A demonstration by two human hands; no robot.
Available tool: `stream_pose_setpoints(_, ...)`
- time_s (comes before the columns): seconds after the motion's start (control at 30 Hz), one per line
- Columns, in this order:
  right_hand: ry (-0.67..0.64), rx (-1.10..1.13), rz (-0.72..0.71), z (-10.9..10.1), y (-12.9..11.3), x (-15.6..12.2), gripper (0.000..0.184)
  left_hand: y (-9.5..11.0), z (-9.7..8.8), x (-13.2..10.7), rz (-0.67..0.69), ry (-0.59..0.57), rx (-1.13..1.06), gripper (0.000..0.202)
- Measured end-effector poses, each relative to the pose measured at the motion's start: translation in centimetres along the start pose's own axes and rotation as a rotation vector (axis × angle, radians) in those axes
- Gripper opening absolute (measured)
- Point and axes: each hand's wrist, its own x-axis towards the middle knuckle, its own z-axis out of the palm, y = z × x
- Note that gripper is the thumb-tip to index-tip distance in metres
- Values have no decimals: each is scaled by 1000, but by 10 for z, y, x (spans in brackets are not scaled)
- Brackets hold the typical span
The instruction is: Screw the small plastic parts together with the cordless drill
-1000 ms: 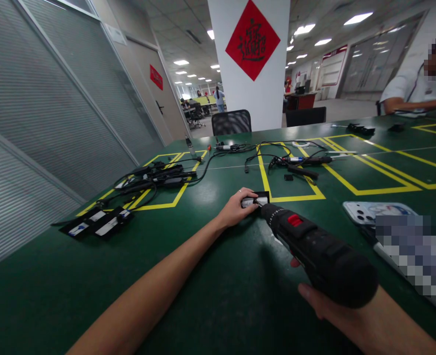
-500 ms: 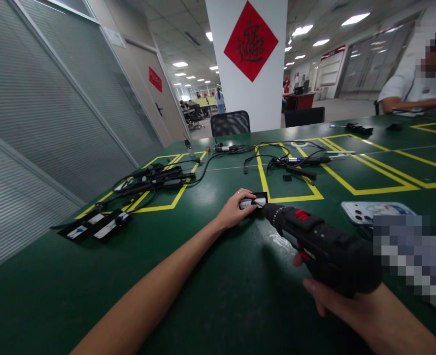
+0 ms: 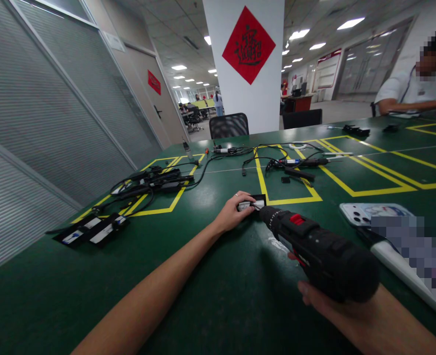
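Observation:
My left hand (image 3: 231,215) reaches out over the green table (image 3: 210,296) and pins down a small black part with a white label (image 3: 252,203), fingers on its near edge. My right hand (image 3: 326,303) grips a black electric screwdriver with a red switch (image 3: 316,249). The tool's tip points at the small part and meets it at its right side. Most of my right hand is hidden behind the tool body.
Two flat black parts with white labels (image 3: 92,230) lie at the left. Tangled black cables and adapters (image 3: 151,180) sit inside yellow tape boxes. More tools and cables (image 3: 299,165) lie further back. A phone (image 3: 365,213) lies at the right. A person in white (image 3: 410,93) sits at the far right.
The screwdriver's body shifted slightly and its tip stays on the small part. My left hand keeps its hold. The view drifted a little.

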Motion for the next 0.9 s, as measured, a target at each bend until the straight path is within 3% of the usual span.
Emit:
stream_pose_setpoints(0.13, -57, 51, 39, 2, -6, 4, 41, 2, 0, 0, -8, -5, 5, 22)
stream_pose_setpoints(0.3, -163, 53, 61, 2, -6, 6, 23, 3, -1, 0, -22, -11, 7, 23)
stream_pose_setpoints(0.57, -93, 68, 70, 8, 2, 1, 25, 3, -1, -1, 1, -21, 11, 25)
stream_pose_setpoints(0.73, -51, 82, 43, 6, 3, 1, 38, 1, -2, -1, -17, -43, -1, 25)
stream_pose_setpoints(0.9, -54, 29, 46, 0, 0, 3, 26, 0, -3, 0, -26, -49, -11, 25)
